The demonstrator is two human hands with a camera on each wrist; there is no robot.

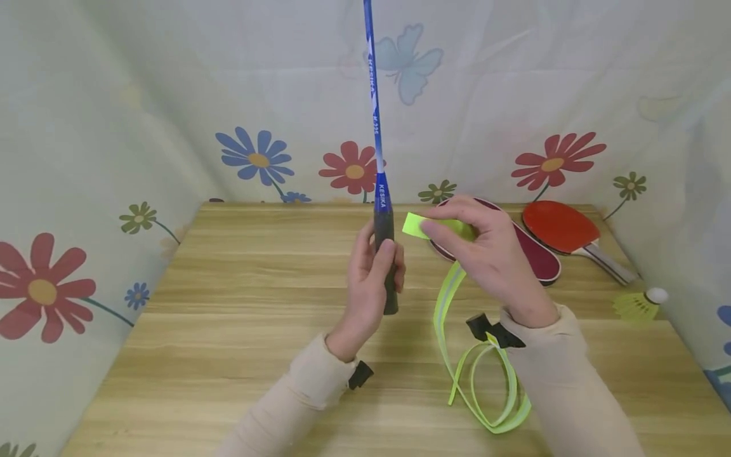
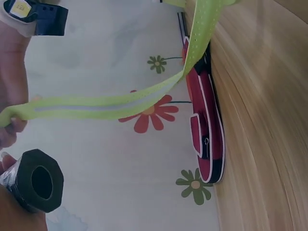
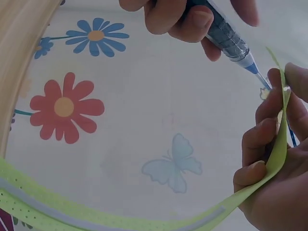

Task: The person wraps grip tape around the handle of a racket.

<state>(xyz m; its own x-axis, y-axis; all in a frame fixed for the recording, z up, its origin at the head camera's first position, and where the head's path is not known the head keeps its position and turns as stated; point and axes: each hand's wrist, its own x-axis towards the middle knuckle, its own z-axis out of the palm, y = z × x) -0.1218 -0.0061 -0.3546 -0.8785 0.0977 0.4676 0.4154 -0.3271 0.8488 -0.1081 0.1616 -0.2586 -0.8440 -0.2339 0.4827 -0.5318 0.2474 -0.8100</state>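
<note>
My left hand (image 1: 368,285) holds a blue badminton racket (image 1: 375,108) upright by its dark handle (image 1: 384,225), fingers and thumb wrapped around it. The racket's head is out of view above. To the right, my right hand (image 1: 493,254) pinches a fluorescent yellow-green grip tape (image 1: 412,225) near its end, between thumb and fingers. That short end points at the handle, with a gap between them. The tape, with a grey stripe along it (image 2: 106,107), hangs from the hand to loose loops on the table. In the left wrist view the handle's butt (image 2: 41,182) faces the camera.
At the back right lie a dark red paddle case (image 1: 539,254) with white piping and a red table tennis paddle (image 1: 559,225). A yellow shuttlecock (image 1: 639,306) lies near the wooden table's (image 1: 228,304) right edge. A flowered curtain (image 1: 171,95) surrounds the back and sides.
</note>
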